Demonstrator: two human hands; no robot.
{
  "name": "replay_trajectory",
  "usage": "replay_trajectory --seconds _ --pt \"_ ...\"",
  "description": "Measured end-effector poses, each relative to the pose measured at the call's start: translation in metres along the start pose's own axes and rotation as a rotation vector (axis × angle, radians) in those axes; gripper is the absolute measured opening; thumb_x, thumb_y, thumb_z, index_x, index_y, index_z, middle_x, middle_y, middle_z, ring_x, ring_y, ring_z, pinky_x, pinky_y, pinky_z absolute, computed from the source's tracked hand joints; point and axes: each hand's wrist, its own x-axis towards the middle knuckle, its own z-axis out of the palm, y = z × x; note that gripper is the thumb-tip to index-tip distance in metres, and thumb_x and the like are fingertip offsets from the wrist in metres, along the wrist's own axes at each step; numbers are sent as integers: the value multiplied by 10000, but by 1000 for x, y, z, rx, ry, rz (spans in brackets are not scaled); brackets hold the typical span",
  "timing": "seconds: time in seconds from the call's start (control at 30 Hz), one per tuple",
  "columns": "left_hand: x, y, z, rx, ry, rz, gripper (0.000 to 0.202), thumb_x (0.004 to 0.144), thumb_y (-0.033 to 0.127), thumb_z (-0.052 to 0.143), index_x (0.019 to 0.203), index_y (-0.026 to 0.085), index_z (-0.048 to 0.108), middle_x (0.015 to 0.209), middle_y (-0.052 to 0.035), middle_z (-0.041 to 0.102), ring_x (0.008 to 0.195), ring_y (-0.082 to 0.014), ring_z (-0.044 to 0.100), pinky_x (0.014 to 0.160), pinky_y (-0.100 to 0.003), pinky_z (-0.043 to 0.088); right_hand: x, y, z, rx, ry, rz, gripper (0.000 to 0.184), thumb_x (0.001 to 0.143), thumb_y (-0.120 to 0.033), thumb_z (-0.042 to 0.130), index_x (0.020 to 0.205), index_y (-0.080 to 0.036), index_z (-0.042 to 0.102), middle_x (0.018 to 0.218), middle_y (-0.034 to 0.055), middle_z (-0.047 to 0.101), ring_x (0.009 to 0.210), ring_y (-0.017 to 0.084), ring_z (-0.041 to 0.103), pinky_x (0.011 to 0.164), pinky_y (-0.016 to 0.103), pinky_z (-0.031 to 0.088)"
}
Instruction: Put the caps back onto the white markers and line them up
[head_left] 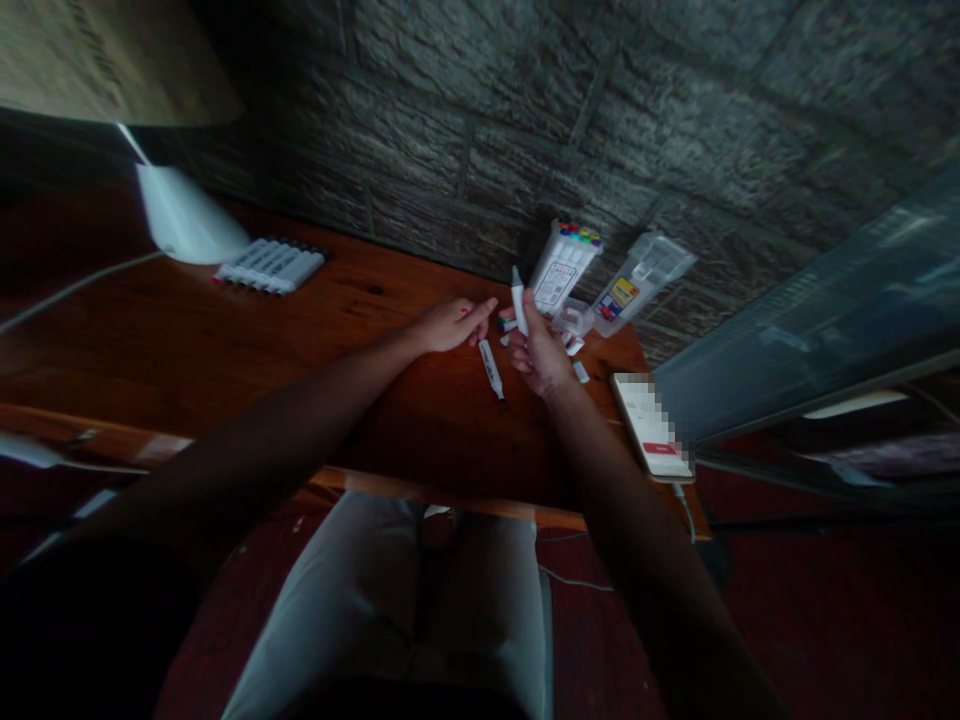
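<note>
My right hand (541,352) is closed round a white marker (518,298) with a grey tip end pointing up and away. To its left is my left hand (452,326), with one finger stretched toward that marker and the lower fingers loosely curled. I see nothing held in it. Another white marker (491,370) with dark print lies on the wooden table (405,400), its far end close to my left fingertips. Behind my right hand, several loose markers (574,344) lie partly hidden.
A clear case (559,268) of colour-capped markers stands by the stone wall (480,140), beside an open clear plastic case (637,285). Several markers (274,266) lie in a row at left, near a lamp (187,215). A phone (652,425) with a cable rests at the right edge.
</note>
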Motion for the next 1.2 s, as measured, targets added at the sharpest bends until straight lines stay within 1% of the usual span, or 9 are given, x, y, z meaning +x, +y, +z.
replay_trajectory --seconds 0.17,0.27,0.4,0.57,0.73,0.83,0.93,1.07,1.2 --pt "0 2 0 14 -1 -8 757 1044 630 209 646 167 657 557 -26 632 545 -129 585 658 -267 440 0 -1 -2 1 29 -5 598 797 -833 582 783 -237 544 492 -106 274 390 49 173 391 242 86" --pt "-1 4 -1 28 4 -20 740 1049 608 223 641 167 656 556 -24 629 546 -129 584 670 -266 441 -1 -3 2 -38 56 15 609 778 -831 611 739 -235 495 504 -98 317 395 44 184 386 232 89" --pt "-1 5 -1 23 4 -1 725 1053 595 230 666 167 668 562 -26 636 575 -132 602 675 -259 443 -1 -2 8 -86 47 7 612 784 -817 623 709 -224 496 523 -65 412 401 39 256 381 225 113" --pt "-1 3 0 15 5 10 755 1041 635 207 653 170 657 543 -23 623 550 -127 581 662 -259 438 -1 1 9 -79 48 6 606 786 -792 650 672 -214 508 523 -59 406 403 37 268 385 227 114" --pt "0 2 0 20 -6 20 778 1033 657 190 633 171 648 560 -30 639 554 -129 590 663 -267 434 2 2 1 24 120 -126 512 856 -719 629 890 -209 661 552 -82 369 421 44 209 407 248 102" --pt "0 2 0 9 -8 12 780 1033 658 186 633 171 646 553 -29 632 551 -131 591 660 -270 436 4 2 -3 50 102 -166 460 849 -653 682 1029 -229 681 648 -63 471 440 37 255 413 242 108" --pt "0 2 0 2 -10 18 766 1037 650 203 640 171 650 562 -29 639 560 -131 598 666 -270 438 4 4 -3 35 61 -145 451 813 -630 729 1009 -225 693 723 -43 527 464 33 294 410 236 106" --pt "0 1 0 5 -12 20 764 1044 635 203 639 170 654 562 -31 639 561 -130 596 669 -271 438 6 8 0 32 13 -104 485 842 -668 670 1025 -221 712 667 -51 495 453 41 269 402 239 108" --pt "0 1 0 10 -1 -4 761 1041 638 203 649 171 658 565 -33 639 565 -133 601 667 -270 439 9 9 -3 70 50 -75 476 826 -656 693 919 -189 698 670 -40 524 462 39 329 392 228 126"
